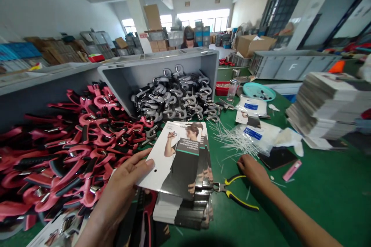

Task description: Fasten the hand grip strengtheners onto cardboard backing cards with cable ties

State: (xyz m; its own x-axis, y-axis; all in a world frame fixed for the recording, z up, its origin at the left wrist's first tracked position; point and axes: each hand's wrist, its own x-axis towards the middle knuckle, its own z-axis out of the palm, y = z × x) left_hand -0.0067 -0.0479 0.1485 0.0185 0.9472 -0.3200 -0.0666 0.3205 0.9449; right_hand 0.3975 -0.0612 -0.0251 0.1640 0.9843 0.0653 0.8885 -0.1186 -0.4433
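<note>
My left hand [127, 183] grips a printed packaging card [162, 154] by its left edge, thumb on top. That card lies over a stack of like cards [185, 212]. My right hand [252, 168] has its fingers curled down at the near edge of a loose pile of white cable ties [234, 139]; whatever its fingertips pinch is hidden. Between the stack and my right forearm lie yellow-and-black pliers [232, 191], jaws toward the cards. Red-and-black hand grip strengtheners [95, 139] are heaped at the left, and grey ones [176, 96] spill from a tipped grey crate [116, 77].
A tall stack of cards [321, 104] stands at the right on the green table [327, 200]. Nearby are a pink lighter-like object [292, 170], plastic bags [261, 139], a turquoise plate [259, 90] and a drinking glass [232, 90]. Another person [189, 38] is behind the crate.
</note>
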